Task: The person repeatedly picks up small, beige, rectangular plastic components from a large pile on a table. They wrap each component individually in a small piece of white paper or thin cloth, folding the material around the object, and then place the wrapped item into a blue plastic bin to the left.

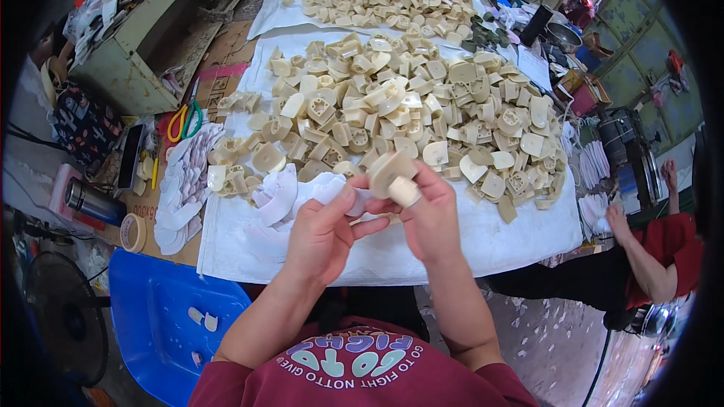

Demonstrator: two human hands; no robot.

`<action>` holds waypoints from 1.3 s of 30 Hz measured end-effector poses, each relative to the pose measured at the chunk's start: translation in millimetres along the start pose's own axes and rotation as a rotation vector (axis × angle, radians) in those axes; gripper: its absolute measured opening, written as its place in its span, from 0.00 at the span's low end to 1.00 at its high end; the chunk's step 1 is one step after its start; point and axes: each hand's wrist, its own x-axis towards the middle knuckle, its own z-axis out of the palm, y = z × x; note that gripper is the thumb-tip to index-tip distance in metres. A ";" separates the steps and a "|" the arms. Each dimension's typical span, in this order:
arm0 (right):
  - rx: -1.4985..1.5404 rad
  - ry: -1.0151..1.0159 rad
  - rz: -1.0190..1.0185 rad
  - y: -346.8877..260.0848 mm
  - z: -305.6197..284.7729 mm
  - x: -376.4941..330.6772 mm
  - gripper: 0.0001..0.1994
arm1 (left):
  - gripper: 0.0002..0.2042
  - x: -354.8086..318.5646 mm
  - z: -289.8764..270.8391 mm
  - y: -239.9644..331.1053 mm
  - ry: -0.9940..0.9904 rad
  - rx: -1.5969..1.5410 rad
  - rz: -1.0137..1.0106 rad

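Right hand fingers clamp a beige part, left hand fingers pinch its white liner; a hasty tug at 12 o'clock could tear it.

Scissors and tape roll lie left on the tabletop; blue plastic stool stands below; fan at far left.

Single head-worn fisheye view, looking steeply down and forward from close above the fingers; the desk runs beyond them, its far rim probably distorted.
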 end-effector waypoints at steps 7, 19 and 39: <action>-0.944 -0.142 -0.639 2.9 25.8 -18.7 0.17 | 0.16 -19.8 -14.3 12.6 0.084 0.052 0.185; -1.055 -0.244 -0.812 -9.3 47.7 -20.8 0.18 | 0.19 -46.6 -4.8 18.7 -0.061 0.125 0.280; -1.502 -0.242 -0.764 -26.7 48.2 -13.4 0.17 | 0.14 -37.5 -15.6 32.2 0.032 0.457 0.154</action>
